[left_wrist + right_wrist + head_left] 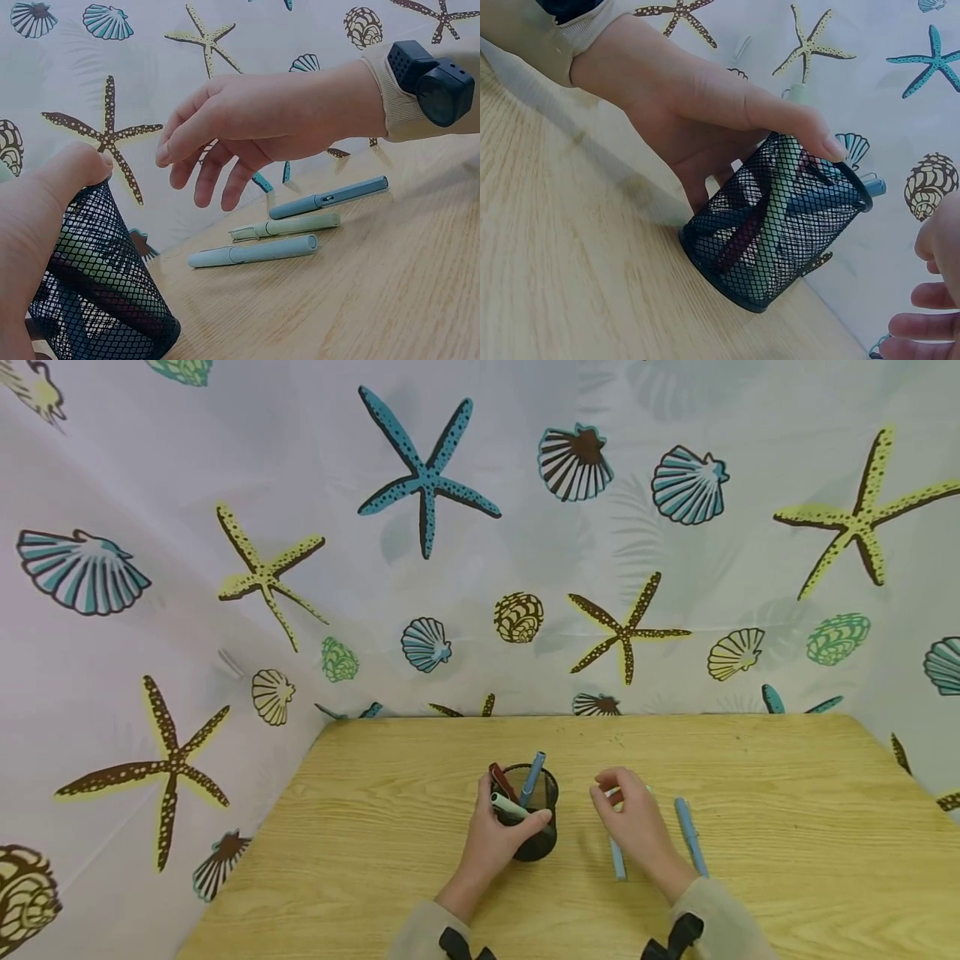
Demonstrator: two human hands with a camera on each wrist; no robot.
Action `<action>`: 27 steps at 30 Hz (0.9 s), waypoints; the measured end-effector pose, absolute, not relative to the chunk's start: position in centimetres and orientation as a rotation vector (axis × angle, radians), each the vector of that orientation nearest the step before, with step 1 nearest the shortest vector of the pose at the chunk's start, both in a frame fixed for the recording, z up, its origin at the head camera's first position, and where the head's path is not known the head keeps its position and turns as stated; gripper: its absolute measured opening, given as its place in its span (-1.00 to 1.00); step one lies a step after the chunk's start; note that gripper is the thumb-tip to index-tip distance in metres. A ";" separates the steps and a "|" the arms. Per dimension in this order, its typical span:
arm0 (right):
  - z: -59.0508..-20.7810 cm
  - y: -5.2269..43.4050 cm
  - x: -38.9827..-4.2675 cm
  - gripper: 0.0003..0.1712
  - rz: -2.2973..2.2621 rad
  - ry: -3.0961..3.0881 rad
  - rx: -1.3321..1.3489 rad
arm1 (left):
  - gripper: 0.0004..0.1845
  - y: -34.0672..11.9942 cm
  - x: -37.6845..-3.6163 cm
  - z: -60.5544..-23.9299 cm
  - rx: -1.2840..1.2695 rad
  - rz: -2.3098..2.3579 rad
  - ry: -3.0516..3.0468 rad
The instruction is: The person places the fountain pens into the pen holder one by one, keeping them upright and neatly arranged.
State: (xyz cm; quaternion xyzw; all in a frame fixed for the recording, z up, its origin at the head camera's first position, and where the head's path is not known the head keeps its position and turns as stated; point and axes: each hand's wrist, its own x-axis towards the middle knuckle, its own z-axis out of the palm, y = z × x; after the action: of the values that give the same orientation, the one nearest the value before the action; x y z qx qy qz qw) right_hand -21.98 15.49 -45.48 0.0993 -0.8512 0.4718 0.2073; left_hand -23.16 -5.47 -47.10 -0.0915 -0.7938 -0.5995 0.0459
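Note:
My left hand (491, 837) grips a black mesh pen cup (537, 846) from its left side, thumb along the near rim. Inside the cup lean a dark red pen (503, 782), a light green pen (509, 806) and a blue pen (533, 778). To the right of the cup, my right hand (637, 821) hovers over the table with loosely bent fingers and nothing in them. Below it lie a light blue pen (255, 252), a pale green pen (300, 224) and a darker blue pen (330, 198). In the head view the hand hides most of the green one.
The wooden table (390, 793) reaches back to a white curtain (480, 552) printed with starfish and shells, which also encloses the left and right sides. A black device (431, 82) is strapped over the right sleeve's cuff.

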 end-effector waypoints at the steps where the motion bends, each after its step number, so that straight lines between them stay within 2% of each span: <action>1: -45.5 15.6 -22.0 -0.84 1.314 -2.372 0.275 | 0.08 -5.5 -23.2 -47.1 -0.282 -1.829 -2.422; 27: -46.1 18.5 -21.5 -0.81 1.321 -2.396 0.175 | 0.05 -5.5 -22.8 -46.7 -0.313 -1.850 -2.399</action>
State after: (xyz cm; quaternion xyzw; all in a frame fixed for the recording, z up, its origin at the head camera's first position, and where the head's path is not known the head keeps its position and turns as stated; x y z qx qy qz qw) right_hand -21.52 18.48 -46.10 0.0624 -0.8566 0.4721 0.1985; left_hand -22.78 -5.50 -46.68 -0.1026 -0.7869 -0.6066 0.0480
